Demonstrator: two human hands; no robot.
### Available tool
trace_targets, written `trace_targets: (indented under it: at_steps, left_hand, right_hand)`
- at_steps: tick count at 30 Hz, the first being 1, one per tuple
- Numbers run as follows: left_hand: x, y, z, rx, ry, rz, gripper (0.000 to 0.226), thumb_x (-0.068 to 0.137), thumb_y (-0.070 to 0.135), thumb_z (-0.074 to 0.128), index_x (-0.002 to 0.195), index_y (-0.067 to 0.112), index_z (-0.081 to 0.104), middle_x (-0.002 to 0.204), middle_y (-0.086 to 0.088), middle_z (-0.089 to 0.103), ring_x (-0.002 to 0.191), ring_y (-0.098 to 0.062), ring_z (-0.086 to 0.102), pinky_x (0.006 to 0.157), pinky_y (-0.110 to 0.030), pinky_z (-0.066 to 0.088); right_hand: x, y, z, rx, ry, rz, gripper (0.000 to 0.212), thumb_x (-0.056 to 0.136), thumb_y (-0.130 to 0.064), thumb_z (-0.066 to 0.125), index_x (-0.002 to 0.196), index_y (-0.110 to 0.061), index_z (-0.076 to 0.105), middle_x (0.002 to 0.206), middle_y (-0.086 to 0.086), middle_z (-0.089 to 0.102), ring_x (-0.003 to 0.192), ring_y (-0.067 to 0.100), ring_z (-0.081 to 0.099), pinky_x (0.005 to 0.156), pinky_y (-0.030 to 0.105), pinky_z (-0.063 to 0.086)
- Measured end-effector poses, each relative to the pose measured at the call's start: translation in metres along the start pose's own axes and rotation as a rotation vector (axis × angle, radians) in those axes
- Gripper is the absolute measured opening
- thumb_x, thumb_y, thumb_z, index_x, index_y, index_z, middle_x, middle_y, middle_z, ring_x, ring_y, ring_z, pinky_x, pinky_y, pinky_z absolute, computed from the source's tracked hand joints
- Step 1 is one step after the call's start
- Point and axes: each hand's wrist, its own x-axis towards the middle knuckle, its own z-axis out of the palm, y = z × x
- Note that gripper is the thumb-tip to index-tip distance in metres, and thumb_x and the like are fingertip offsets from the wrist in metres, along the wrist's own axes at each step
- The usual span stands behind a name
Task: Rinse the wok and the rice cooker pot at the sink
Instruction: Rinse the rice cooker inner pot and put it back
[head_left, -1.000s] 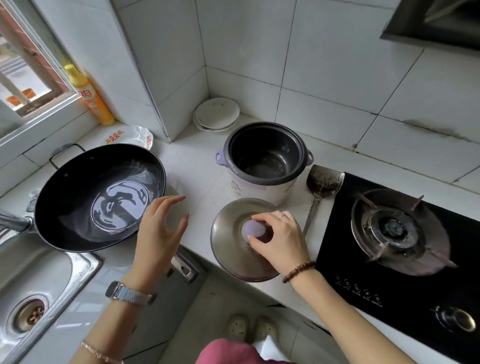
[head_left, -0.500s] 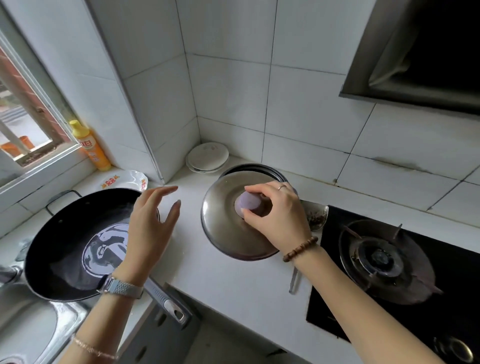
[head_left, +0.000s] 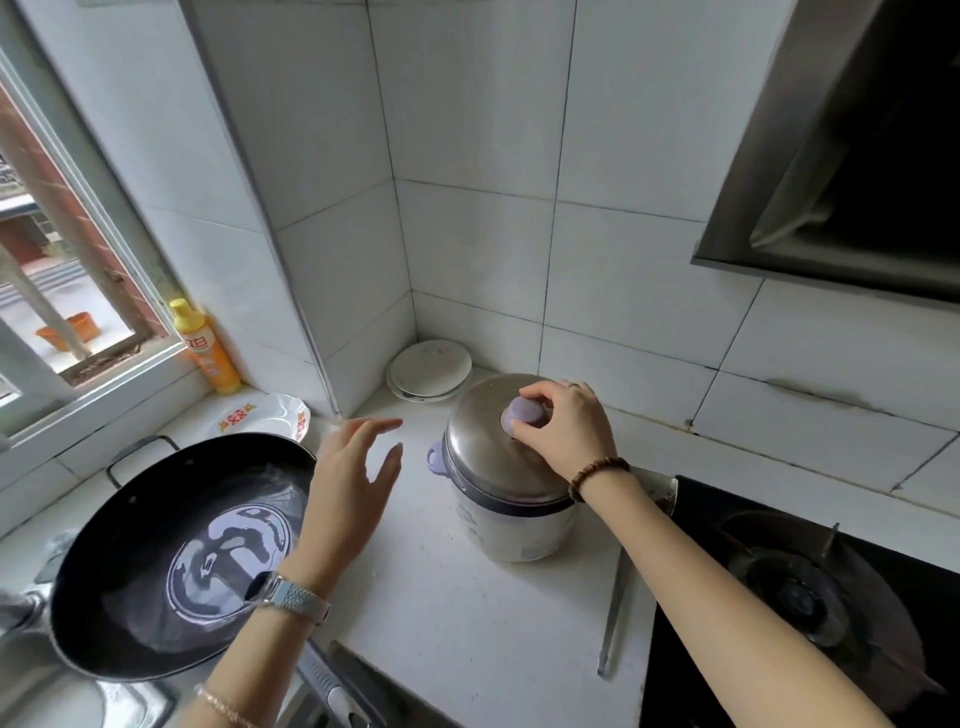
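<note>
A black wok (head_left: 156, 561) with a little water in its bottom sits at the left, partly over the sink (head_left: 62, 696). The white and purple rice cooker (head_left: 511, 525) stands on the counter with its steel lid (head_left: 483, 447) on top, so the inner pot is hidden. My right hand (head_left: 566, 431) grips the lid's purple knob (head_left: 522, 413). My left hand (head_left: 353, 483) hovers with spread fingers between the wok and the cooker, holding nothing.
A metal spatula (head_left: 615, 613) lies between the cooker and the gas stove (head_left: 810, 587) at the right. Stacked white plates (head_left: 428, 369) lean in the corner. A patterned plate (head_left: 260, 415) and a yellow detergent bottle (head_left: 205, 348) stand by the window. A range hood (head_left: 852, 156) hangs upper right.
My right hand lifted the lid off the counter by its knob and set it onto the rice cooker. My left hand stayed hovering beside the wok. The camera tilted upward.
</note>
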Motion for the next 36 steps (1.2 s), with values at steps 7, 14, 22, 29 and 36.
trace_targets:
  at_steps: [7,14,22,29,36]
  left_hand:
    - [-0.002,-0.005,0.015,-0.006,-0.049,-0.045,0.03,0.089,0.011,0.067,0.118,0.015,0.064,0.112,0.001,0.064,0.105,-0.018,0.059,0.09,-0.026,0.042]
    - [-0.006,-0.007,0.022,-0.019,-0.058,-0.064,0.03,0.089,0.01,0.066,0.119,0.013,0.063,0.112,0.0,0.063,0.106,-0.017,0.059,0.091,-0.026,0.042]
    - [-0.009,-0.011,0.025,-0.016,-0.061,-0.084,0.029,0.09,0.011,0.064,0.119,0.014,0.062,0.113,0.002,0.062,0.107,-0.014,0.058,0.091,-0.021,0.038]
    - [-0.007,-0.013,0.03,-0.021,-0.067,-0.092,0.029,0.091,0.011,0.064,0.12,0.014,0.062,0.114,0.002,0.062,0.108,-0.013,0.057,0.092,-0.023,0.039]
    - [0.0,-0.013,0.042,-0.049,-0.08,-0.103,0.027,0.091,0.011,0.064,0.118,0.013,0.063,0.112,-0.001,0.063,0.105,-0.016,0.058,0.092,-0.028,0.042]
  right_hand:
    - [0.01,0.019,0.016,-0.027,-0.063,0.049,0.033,0.072,-0.038,0.073,0.102,-0.027,0.069,0.1,-0.003,0.067,0.102,0.02,0.051,0.088,0.032,0.044]
    - [0.014,0.025,0.028,-0.043,-0.094,0.068,0.033,0.075,-0.036,0.073,0.105,-0.025,0.069,0.1,0.001,0.066,0.105,0.022,0.049,0.087,0.035,0.045]
    - [0.02,0.029,0.035,-0.06,-0.111,0.054,0.032,0.074,-0.032,0.073,0.105,-0.024,0.07,0.1,0.003,0.067,0.104,0.024,0.05,0.086,0.033,0.044]
    - [0.022,0.033,0.04,-0.072,-0.12,0.051,0.032,0.075,-0.03,0.072,0.106,-0.024,0.069,0.101,0.003,0.067,0.105,0.022,0.049,0.087,0.033,0.044]
    - [0.023,0.039,0.043,-0.05,-0.141,0.058,0.034,0.076,-0.03,0.07,0.11,-0.027,0.066,0.106,-0.002,0.067,0.104,0.021,0.05,0.086,0.03,0.043]
